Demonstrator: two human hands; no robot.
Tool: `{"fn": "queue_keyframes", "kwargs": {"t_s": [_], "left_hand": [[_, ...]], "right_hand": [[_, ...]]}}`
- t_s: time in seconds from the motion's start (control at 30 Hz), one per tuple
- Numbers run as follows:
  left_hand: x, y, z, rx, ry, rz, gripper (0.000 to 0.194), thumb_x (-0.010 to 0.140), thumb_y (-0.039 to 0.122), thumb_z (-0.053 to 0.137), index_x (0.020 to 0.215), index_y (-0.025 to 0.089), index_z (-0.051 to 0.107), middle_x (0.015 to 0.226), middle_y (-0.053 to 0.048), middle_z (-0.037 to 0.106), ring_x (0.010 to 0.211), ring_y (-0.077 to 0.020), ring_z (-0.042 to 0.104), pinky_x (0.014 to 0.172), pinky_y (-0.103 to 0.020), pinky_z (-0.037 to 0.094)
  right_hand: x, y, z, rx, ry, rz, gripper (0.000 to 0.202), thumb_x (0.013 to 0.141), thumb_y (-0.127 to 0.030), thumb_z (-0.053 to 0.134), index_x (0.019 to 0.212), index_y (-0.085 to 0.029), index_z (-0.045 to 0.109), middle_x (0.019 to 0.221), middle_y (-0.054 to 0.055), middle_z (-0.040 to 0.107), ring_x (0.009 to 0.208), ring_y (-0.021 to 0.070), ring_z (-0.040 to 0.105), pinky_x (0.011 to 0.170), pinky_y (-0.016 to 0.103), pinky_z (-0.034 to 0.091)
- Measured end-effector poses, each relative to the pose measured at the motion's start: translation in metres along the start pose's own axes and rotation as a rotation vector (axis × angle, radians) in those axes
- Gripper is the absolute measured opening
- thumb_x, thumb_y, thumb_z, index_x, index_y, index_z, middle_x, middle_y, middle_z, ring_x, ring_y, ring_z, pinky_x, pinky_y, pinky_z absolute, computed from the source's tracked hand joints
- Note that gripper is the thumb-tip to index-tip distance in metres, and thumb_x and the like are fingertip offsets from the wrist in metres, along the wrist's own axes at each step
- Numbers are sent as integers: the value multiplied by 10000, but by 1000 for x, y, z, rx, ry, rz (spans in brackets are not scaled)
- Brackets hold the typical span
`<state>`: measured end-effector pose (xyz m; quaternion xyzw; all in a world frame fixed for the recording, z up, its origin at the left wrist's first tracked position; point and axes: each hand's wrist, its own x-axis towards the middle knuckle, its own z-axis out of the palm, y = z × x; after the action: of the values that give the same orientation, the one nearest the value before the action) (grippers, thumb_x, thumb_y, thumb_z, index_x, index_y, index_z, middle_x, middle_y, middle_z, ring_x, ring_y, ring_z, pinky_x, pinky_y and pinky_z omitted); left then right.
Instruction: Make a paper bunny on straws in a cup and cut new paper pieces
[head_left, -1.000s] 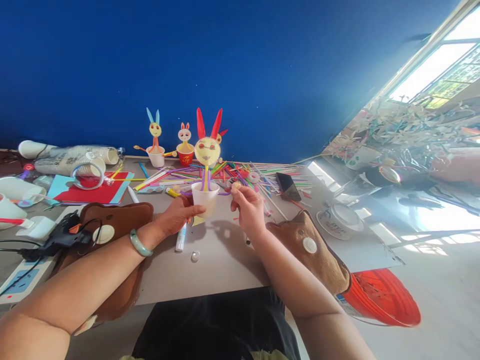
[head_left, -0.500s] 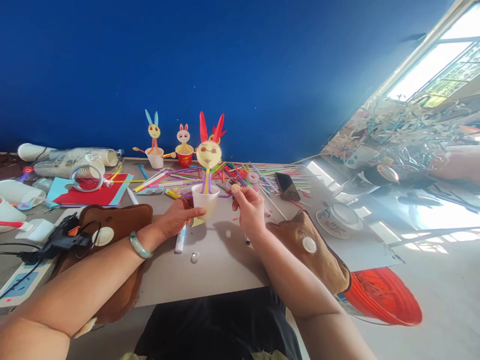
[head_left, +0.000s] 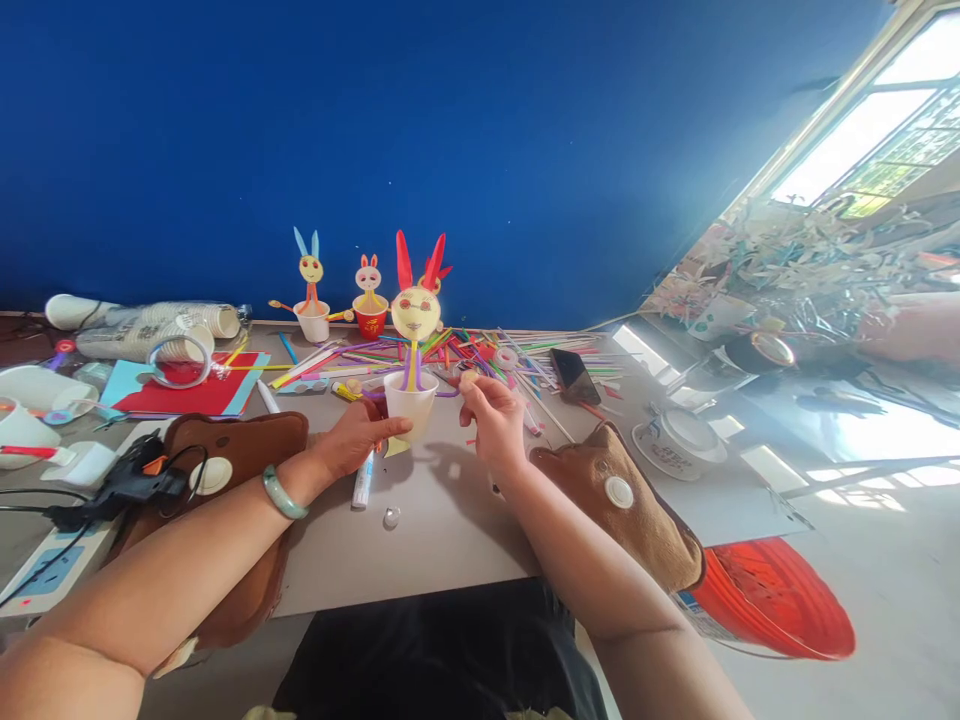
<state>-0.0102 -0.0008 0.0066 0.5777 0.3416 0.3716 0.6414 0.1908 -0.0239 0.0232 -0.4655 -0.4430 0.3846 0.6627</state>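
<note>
My left hand [head_left: 364, 432] grips a white paper cup [head_left: 410, 405] from its left side, the thumb across the front. From the cup rises a puppet with a round yellow face [head_left: 416, 314], long red ears and a purple and yellow stem. Purple arms stick out on both sides of the cup. At the tip of the right arm, my right hand [head_left: 491, 405] pinches a small pale round piece [head_left: 469, 380]. Behind stand a blue-eared puppet [head_left: 311, 269] in a white cup and a white-faced one [head_left: 368, 278] in a red cup.
Colored sticks [head_left: 450, 348] lie scattered behind the cup, near a black phone [head_left: 575, 376]. Brown pouches [head_left: 622, 500] flank my arms. At left are red paper [head_left: 199, 390], stacked cups [head_left: 150, 330] and a power strip [head_left: 60, 570]. A red bucket [head_left: 780, 595] stands lower right.
The view has shifted slightly. Both hands keep their holds on the cup and the small round piece; my right fingers have shifted a little at the arm's tip.
</note>
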Motion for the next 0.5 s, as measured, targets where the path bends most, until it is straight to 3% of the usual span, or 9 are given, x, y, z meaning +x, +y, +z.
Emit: {"fn": "queue_keyframes", "kwargs": {"t_s": [0.2, 0.5], "left_hand": [[7, -15, -8, -17, -42, 19, 450, 731, 469, 785, 1001, 113, 729, 755, -40, 631, 559, -91, 433, 502, -234, 331], [7, -17, -6, -49, -30, 15, 424, 703, 446, 815, 962, 119, 738, 702, -23, 611, 546, -86, 407, 477, -227, 293]], "right_hand": [[-1, 1, -1, 35, -54, 29, 320, 697, -484, 817, 806, -218, 676, 493, -61, 543, 456, 109, 483, 486, 257, 411], [1, 2, -1, 29, 11, -10, 373, 724, -529, 798, 721, -190, 642, 750, 35, 734, 407, 57, 438, 440, 244, 390]]}}
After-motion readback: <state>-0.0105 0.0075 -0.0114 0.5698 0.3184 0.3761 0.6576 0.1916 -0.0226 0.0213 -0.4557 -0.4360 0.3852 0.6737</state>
